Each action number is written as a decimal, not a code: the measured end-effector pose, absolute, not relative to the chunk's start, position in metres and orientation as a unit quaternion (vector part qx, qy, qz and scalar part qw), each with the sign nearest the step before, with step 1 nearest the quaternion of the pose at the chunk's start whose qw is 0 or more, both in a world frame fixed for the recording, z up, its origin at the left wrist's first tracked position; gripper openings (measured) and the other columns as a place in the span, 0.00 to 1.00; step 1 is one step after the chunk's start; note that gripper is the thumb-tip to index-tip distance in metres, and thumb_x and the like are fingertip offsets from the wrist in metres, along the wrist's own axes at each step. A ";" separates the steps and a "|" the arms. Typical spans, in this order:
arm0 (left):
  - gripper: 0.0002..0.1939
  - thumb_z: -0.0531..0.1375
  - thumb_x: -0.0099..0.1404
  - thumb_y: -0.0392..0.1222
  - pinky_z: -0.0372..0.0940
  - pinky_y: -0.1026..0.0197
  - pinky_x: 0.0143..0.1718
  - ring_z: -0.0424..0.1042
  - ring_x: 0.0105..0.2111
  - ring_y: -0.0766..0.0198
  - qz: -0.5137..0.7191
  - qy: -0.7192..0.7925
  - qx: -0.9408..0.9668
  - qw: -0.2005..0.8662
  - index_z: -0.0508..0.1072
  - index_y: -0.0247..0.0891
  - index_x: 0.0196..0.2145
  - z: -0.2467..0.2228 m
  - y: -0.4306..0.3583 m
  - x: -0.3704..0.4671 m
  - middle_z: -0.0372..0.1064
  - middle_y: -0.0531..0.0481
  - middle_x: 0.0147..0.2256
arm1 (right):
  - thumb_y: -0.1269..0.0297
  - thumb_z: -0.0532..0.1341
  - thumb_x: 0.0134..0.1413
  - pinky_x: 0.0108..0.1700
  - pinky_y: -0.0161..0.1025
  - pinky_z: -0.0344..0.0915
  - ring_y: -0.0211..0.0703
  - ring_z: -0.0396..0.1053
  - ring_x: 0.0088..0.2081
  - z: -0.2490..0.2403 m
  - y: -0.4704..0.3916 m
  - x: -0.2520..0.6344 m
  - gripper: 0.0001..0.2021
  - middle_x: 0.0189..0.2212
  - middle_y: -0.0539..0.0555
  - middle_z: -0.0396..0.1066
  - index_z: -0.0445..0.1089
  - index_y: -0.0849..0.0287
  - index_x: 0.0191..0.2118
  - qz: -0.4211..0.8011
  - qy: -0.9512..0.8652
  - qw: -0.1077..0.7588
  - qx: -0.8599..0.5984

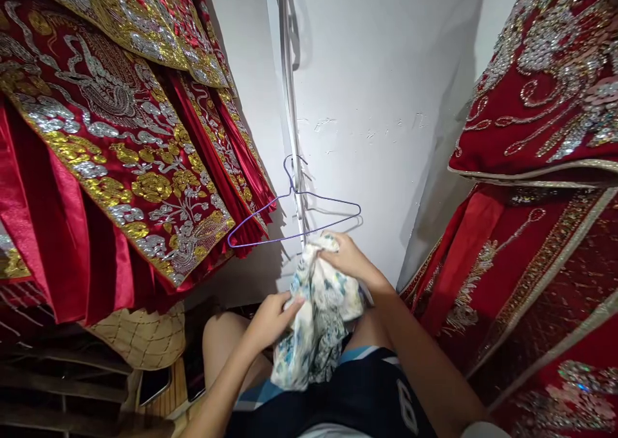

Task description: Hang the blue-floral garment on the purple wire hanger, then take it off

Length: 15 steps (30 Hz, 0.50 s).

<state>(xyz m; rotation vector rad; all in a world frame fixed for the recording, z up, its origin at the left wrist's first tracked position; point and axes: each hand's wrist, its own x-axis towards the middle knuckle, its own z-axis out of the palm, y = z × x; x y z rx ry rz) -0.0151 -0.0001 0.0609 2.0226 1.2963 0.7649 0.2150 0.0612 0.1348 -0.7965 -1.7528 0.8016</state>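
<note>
A crumpled white cloth with a blue, green and yellow pattern (313, 309) hangs bunched between my hands, above my lap. My left hand (274, 317) pinches its left side, thumb on top. My right hand (345, 256) grips the bunched upper part, fingers curled over the fabric. Just above the cloth, a thin purple wire hanger (309, 195) hangs by its hook from a white upright rail (288, 84) at the wall. Nothing is on the hanger.
Red garments with gold and silver embroidery (154, 187) hang at the left. Beaded red garments (531, 122) hang at the right. At the lower left, a phone (154, 385) lies on a slatted wooden surface (176, 386) near a woven hat-like item (145, 338).
</note>
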 end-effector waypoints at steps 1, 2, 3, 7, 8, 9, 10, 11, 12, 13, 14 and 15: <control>0.27 0.51 0.68 0.63 0.51 0.62 0.29 0.56 0.25 0.63 0.279 0.513 0.759 0.287 0.60 0.38 0.22 0.060 0.000 -0.026 0.57 0.54 0.22 | 0.66 0.61 0.49 0.48 0.41 0.65 0.48 0.71 0.44 0.138 0.073 0.216 0.10 0.40 0.53 0.74 0.71 0.58 0.40 0.286 -0.714 0.541 -0.340; 0.27 0.52 0.68 0.62 0.51 0.62 0.29 0.56 0.25 0.63 0.273 0.529 0.755 0.274 0.61 0.38 0.22 0.061 0.000 -0.038 0.58 0.53 0.22 | 0.65 0.61 0.51 0.52 0.42 0.63 0.49 0.70 0.48 0.139 0.084 0.216 0.13 0.45 0.54 0.74 0.70 0.57 0.44 0.257 -0.704 0.564 -0.348; 0.26 0.52 0.67 0.62 0.51 0.62 0.29 0.57 0.25 0.63 0.268 0.540 0.753 0.265 0.62 0.38 0.22 0.064 0.000 -0.050 0.59 0.53 0.22 | 0.62 0.60 0.53 0.54 0.42 0.62 0.49 0.69 0.51 0.138 0.095 0.215 0.14 0.48 0.55 0.73 0.70 0.56 0.46 0.248 -0.699 0.570 -0.354; 0.24 0.57 0.63 0.60 0.51 0.61 0.29 0.61 0.24 0.59 0.266 0.580 0.742 0.207 0.68 0.39 0.20 0.084 0.003 -0.091 0.66 0.49 0.20 | 0.54 0.58 0.55 0.43 0.41 0.65 0.48 0.71 0.38 0.125 0.126 0.208 0.13 0.33 0.55 0.74 0.71 0.59 0.33 0.286 -0.717 0.481 -0.416; 0.22 0.59 0.60 0.59 0.52 0.60 0.29 0.63 0.24 0.57 0.279 0.589 0.733 0.195 0.69 0.40 0.19 0.090 0.005 -0.098 0.68 0.47 0.21 | 0.53 0.58 0.54 0.39 0.40 0.64 0.47 0.69 0.33 0.121 0.128 0.207 0.14 0.28 0.54 0.72 0.70 0.59 0.29 0.287 -0.713 0.468 -0.436; 0.20 0.60 0.58 0.58 0.54 0.60 0.29 0.65 0.25 0.55 0.297 0.596 0.722 0.188 0.70 0.41 0.18 0.096 0.008 -0.104 0.70 0.46 0.21 | 0.53 0.58 0.53 0.36 0.39 0.62 0.46 0.68 0.31 0.119 0.128 0.206 0.14 0.25 0.53 0.71 0.68 0.59 0.26 0.282 -0.705 0.467 -0.453; 0.18 0.61 0.56 0.57 0.56 0.59 0.30 0.68 0.26 0.52 0.318 0.598 0.713 0.181 0.72 0.42 0.19 0.102 0.011 -0.108 0.73 0.44 0.23 | 0.53 0.59 0.52 0.34 0.38 0.61 0.44 0.66 0.29 0.117 0.125 0.207 0.14 0.24 0.52 0.70 0.67 0.59 0.25 0.274 -0.695 0.476 -0.464; 0.17 0.61 0.55 0.57 0.59 0.58 0.32 0.71 0.28 0.49 0.338 0.596 0.708 0.172 0.74 0.42 0.20 0.107 0.015 -0.110 0.75 0.43 0.25 | 0.54 0.59 0.52 0.34 0.38 0.60 0.43 0.65 0.29 0.117 0.121 0.209 0.14 0.24 0.52 0.69 0.67 0.59 0.25 0.264 -0.685 0.492 -0.468; 0.16 0.60 0.56 0.56 0.61 0.57 0.34 0.73 0.31 0.47 0.355 0.590 0.708 0.157 0.75 0.43 0.23 0.112 0.018 -0.112 0.77 0.42 0.28 | 0.54 0.59 0.51 0.33 0.37 0.59 0.42 0.64 0.28 0.119 0.115 0.211 0.14 0.24 0.51 0.68 0.66 0.59 0.24 0.253 -0.678 0.507 -0.468; 0.16 0.58 0.57 0.56 0.63 0.55 0.37 0.74 0.34 0.46 0.368 0.584 0.710 0.139 0.76 0.42 0.26 0.117 0.022 -0.112 0.79 0.42 0.32 | 0.54 0.59 0.51 0.33 0.37 0.58 0.41 0.63 0.28 0.121 0.110 0.213 0.14 0.23 0.51 0.67 0.65 0.59 0.23 0.242 -0.674 0.518 -0.468; 0.16 0.57 0.58 0.56 0.65 0.54 0.41 0.75 0.38 0.45 0.376 0.578 0.714 0.119 0.77 0.42 0.28 0.121 0.026 -0.111 0.79 0.41 0.36 | 0.55 0.59 0.50 0.32 0.36 0.56 0.40 0.61 0.27 0.125 0.104 0.215 0.14 0.21 0.50 0.65 0.64 0.58 0.22 0.230 -0.672 0.526 -0.468; 0.17 0.55 0.59 0.56 0.65 0.53 0.45 0.75 0.42 0.45 0.383 0.573 0.718 0.101 0.76 0.42 0.31 0.125 0.029 -0.109 0.79 0.41 0.40 | 0.55 0.59 0.50 0.31 0.36 0.54 0.39 0.59 0.26 0.128 0.099 0.216 0.14 0.20 0.49 0.62 0.62 0.58 0.21 0.221 -0.672 0.528 -0.470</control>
